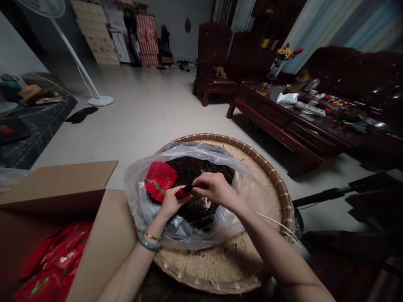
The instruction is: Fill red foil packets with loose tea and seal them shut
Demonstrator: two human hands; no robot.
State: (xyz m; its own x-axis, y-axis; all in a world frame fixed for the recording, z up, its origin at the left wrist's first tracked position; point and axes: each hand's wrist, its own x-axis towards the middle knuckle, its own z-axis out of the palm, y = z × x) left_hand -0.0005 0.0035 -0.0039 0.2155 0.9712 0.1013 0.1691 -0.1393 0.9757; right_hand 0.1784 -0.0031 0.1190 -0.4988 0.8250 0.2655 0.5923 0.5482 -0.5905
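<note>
My left hand (173,202) is closed round a small red packet (183,192), its dark opening facing up. My right hand (214,188) is pinched at the packet's mouth; its fingertips partly hide that edge. Both hands are over a clear plastic bag (138,209) with its rim folded open. Inside the bag lies a heap of dark, dry loose leaves (185,165), like tea. A fanned stack of flat red packets (160,178) with green marks rests on the leaves, left of my hands.
Under the bag is a round woven bamboo tray (214,270) with scattered leaf bits. An open cardboard box (116,222) at left holds red filled-looking packets (63,260). A wooden coffee table (270,121) stands right, a white fan (100,100) far left, a black stand arm (324,196) close right.
</note>
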